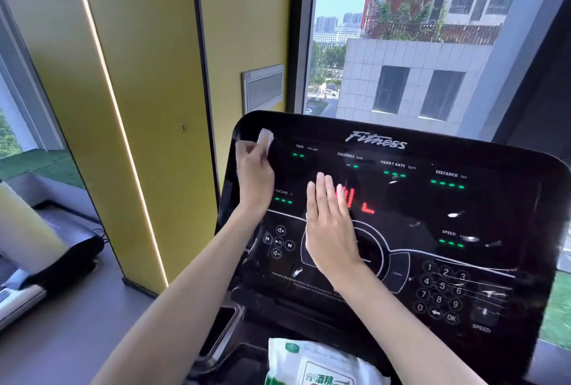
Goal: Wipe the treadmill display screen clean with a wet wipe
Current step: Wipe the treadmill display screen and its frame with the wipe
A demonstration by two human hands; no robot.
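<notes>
Wipe pack (309,363) nearest; left hand (255,174) holds wet wipe (265,137) pointing upward.

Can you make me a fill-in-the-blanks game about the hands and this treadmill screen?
1. The left hand pinches the wipe at the top ____ corner of the screen.
2. The right hand lies flat on the screen and holds ____.
3. The big word at the screen's top reads ____.
4. The number keys go from 0 to ____.

Missing words: left; nothing; Fitness; 9.
</notes>
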